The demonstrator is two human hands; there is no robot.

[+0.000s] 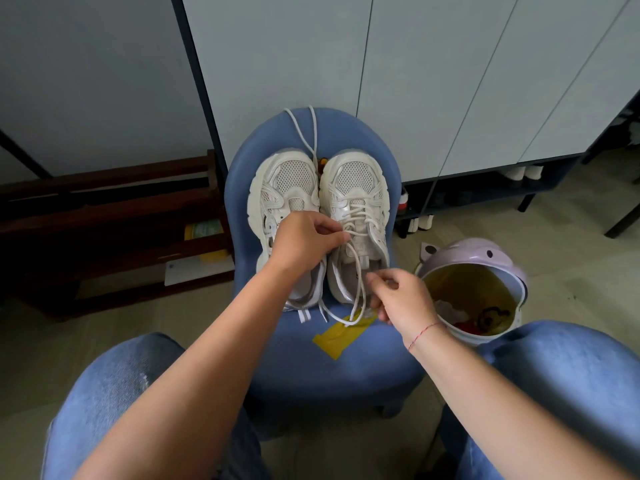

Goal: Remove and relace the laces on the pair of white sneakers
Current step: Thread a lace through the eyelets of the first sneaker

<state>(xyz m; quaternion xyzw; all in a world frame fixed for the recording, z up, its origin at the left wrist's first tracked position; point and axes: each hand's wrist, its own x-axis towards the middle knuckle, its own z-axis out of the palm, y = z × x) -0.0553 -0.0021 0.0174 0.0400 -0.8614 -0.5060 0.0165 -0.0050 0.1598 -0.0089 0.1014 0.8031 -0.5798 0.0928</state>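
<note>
Two white sneakers stand side by side on a blue chair (298,362), toes pointing away from me. The left sneaker (284,188) has no lace in its eyelets. A loose white lace (308,133) lies over the chair back beyond the toes. The right sneaker (356,202) is laced part way with another white lace (360,216). My left hand (304,240) reaches across the left sneaker and pinches a lace crossing on the right sneaker. Near that sneaker's heel, my right hand (401,299) pinches the lace's free end, which loops down over the seat.
A yellow strip (341,336) lies on the seat under the lace loop. A lilac bin (478,261) with rubbish stands on the floor at the right. Dark wooden shelves (104,216) are on the left, pale cabinet doors behind. My knees in jeans frame the chair.
</note>
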